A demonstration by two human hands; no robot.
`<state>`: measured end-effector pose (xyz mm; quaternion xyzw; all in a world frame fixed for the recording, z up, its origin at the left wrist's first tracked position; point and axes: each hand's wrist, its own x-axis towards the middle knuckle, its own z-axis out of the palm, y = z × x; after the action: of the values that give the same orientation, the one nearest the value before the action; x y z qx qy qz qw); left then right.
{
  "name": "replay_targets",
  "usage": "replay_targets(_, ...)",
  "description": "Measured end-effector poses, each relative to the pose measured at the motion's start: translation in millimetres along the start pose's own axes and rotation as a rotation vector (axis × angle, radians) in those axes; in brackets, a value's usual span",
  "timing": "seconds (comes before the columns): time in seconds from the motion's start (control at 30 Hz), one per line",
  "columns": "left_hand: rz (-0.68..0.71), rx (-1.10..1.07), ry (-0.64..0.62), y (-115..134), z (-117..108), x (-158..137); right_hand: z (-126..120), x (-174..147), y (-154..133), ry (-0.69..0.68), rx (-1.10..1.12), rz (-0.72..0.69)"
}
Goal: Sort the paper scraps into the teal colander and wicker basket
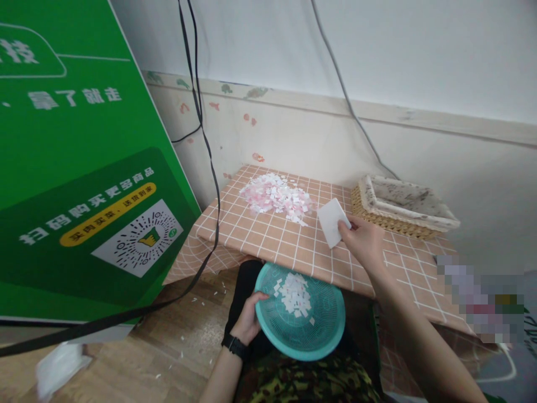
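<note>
My left hand (247,319) grips the left rim of a teal plastic colander (323,330), its thumb over the edge and its fingers hidden beneath. The colander rests above my lap, just below the table's front edge. Inside it lies a small heap of white paper scraps (295,294). My right hand (363,238) pinches a flat white card (331,221), tilted above the table surface. To the card's left, a larger pile of white and pink paper scraps (272,193) is spread on the tabletop.
A checked brown cloth covers the table (268,240). At its right back stands a lined wicker basket (398,224). A green sign (84,140) fills the left side, with a black strap (212,168) hanging before it. Paper bits and a white plastic bag (61,366) lie on the floor.
</note>
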<state>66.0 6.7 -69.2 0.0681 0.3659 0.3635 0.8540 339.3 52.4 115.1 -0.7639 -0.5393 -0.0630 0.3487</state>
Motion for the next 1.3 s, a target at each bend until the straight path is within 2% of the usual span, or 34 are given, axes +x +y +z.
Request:
replay_targets(0.1,0.007,0.004,0.003,0,0,0,-2,-1,-2,0.007,0.016,-0.002)
replay_targets(0.3,-0.003,-0.022,0.002,-1,-1,0,10,0,-6,-0.109,0.122,-0.051)
replay_targets(0.43,0.003,-0.033,-0.034,-1,-3,1,12,5,-5,-0.099,0.125,-0.007)
replay_targets(0.6,0.003,-0.024,-0.026,-1,-5,2,0,9,3,-0.047,0.056,0.032)
replay_targets(0.7,0.004,-0.023,-0.019,-1,-4,2,-4,6,9,-0.055,0.097,0.032)
replay_targets(1.03,0.01,-0.016,-0.001,-1,-3,1,-8,-6,2,-0.271,0.251,-0.063)
replay_targets(1.3,0.003,0.003,-0.007,0,-2,0,-8,4,-9,-0.228,0.123,-0.155)
